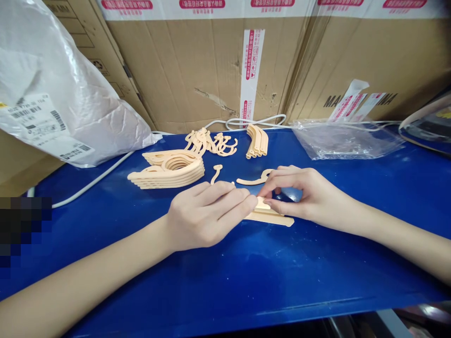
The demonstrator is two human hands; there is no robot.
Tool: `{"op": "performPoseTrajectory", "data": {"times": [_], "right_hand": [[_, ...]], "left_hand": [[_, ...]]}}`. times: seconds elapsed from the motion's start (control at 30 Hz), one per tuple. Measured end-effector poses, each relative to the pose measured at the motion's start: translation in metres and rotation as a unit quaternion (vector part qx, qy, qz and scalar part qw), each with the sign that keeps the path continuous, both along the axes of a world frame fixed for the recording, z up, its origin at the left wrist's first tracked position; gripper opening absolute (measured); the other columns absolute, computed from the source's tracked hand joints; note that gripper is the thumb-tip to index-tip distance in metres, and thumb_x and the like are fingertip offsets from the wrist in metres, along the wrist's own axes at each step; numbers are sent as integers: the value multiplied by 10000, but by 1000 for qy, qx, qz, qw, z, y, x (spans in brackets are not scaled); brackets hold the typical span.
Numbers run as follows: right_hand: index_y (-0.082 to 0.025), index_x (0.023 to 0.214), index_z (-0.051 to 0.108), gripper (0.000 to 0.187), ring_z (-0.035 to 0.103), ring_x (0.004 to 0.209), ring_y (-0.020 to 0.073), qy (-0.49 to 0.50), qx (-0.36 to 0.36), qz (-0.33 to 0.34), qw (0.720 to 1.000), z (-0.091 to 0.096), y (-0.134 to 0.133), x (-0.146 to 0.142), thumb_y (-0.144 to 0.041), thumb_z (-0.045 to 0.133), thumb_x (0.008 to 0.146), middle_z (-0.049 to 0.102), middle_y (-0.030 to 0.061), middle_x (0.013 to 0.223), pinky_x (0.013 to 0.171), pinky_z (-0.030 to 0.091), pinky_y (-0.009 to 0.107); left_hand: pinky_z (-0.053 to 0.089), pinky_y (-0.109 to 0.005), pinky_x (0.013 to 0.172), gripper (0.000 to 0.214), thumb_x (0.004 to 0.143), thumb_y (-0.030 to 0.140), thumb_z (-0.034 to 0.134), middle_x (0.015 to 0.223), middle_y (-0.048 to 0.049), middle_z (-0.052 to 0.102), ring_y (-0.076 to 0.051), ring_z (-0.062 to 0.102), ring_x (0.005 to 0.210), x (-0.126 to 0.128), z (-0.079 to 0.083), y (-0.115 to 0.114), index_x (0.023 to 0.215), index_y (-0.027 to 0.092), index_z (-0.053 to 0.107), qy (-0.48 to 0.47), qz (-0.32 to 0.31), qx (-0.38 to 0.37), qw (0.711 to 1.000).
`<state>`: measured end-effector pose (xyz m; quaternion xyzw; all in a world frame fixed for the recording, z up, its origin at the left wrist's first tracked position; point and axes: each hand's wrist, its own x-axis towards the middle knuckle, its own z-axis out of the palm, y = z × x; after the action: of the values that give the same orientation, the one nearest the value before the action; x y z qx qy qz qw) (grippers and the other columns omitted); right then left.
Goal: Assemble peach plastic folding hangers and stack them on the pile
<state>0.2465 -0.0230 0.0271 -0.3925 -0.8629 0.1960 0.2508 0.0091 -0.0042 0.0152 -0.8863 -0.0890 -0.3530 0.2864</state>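
Observation:
My left hand [207,213] is closed, fingers pressed together over the left part of a beige plastic hanger piece [273,218] just above the blue table. Pinched between the thumb and fingertips of my right hand [306,195] is the raised middle part of that same piece. The left fingers hide how the parts meet. Just beyond the hands lie a curved beige arm [251,181] and a small beige hook [216,172]. Farther left is a stack of beige hanger frames [172,176]. Behind them are a pile of loose hooks [211,142] and a bundle of curved arms [258,141].
Cardboard boxes [183,70] wall off the back of the blue table [225,291]. A large white parcel bag [70,89] leans in at the left. A white cable [95,180] runs along the back, and a clear plastic bag [338,141] lies at the back right.

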Motion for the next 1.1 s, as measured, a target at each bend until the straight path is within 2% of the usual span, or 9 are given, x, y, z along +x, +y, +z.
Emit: {"op": "performPoseTrajectory", "data": {"times": [0.07, 0.17, 0.27, 0.33, 0.47, 0.63, 0.77, 1.1], "right_hand": [[-212, 879, 702, 115, 586, 755, 152, -28, 55, -16, 998, 2, 2, 3, -280, 609, 881, 680, 2, 810, 725, 402, 331], [-204, 879, 693, 158, 599, 816, 192, -100, 180, -52, 977, 4, 10, 13, -284, 561, 912, 702, 28, 869, 730, 364, 361], [-209, 913, 696, 182, 591, 822, 210, -140, 231, -85, 959, 2, 20, 24, -308, 544, 926, 702, 39, 896, 733, 359, 369], [-211, 919, 693, 172, 597, 827, 207, -149, 229, -88, 958, -2, 25, 29, -306, 550, 923, 702, 38, 904, 739, 366, 364], [-224, 953, 696, 151, 599, 851, 201, -160, 224, -68, 959, -11, 30, 30, -288, 564, 917, 698, 26, 923, 745, 359, 357], [-228, 984, 702, 171, 583, 837, 200, -168, 227, -57, 957, -15, 29, 26, -289, 553, 926, 692, 35, 927, 734, 342, 357], [-230, 983, 707, 181, 583, 835, 210, -177, 210, -59, 960, -14, 30, 26, -290, 547, 921, 687, 46, 926, 731, 346, 373], [-249, 1034, 708, 224, 576, 919, 247, -158, 162, -83, 970, -18, 36, 31, -344, 536, 927, 651, 80, 1015, 796, 418, 415]], "left_hand": [[559, -265, 734, 164, 886, 125, 622, 946, 0, 750, -148, 677, 812, 0, 0, 1, 1040, 172, 653, -6, 4, -37, 999], [541, -319, 897, 337, 905, 151, 595, 1138, -83, 702, -191, 650, 1024, 0, -3, 5, 1235, 113, 538, -34, 26, -133, 990], [549, -309, 852, 459, 919, 139, 547, 1287, -145, 597, -200, 612, 1104, 0, -7, 9, 1352, 97, 401, -83, 64, -215, 971], [548, -285, 782, 370, 922, 130, 526, 1249, -124, 600, -191, 621, 1058, 1, -8, 10, 1285, 129, 454, -90, 88, -245, 961], [511, -292, 774, 114, 939, 163, 509, 1014, -41, 663, -177, 634, 928, 3, -10, 11, 1030, 165, 576, -42, 122, -266, 955], [442, -220, 599, 154, 934, 213, 522, 950, -4, 670, -117, 630, 751, 1, -10, 11, 1074, 185, 583, -37, 160, -323, 932], [407, -197, 554, 181, 925, 217, 529, 961, 10, 680, -93, 631, 717, 0, -9, 11, 1096, 197, 582, -31, 175, -379, 908], [380, -238, 562, 136, 925, 253, 518, 725, 24, 668, -122, 611, 652, 0, -10, 12, 924, 196, 642, -18, 188, -361, 913]]}}
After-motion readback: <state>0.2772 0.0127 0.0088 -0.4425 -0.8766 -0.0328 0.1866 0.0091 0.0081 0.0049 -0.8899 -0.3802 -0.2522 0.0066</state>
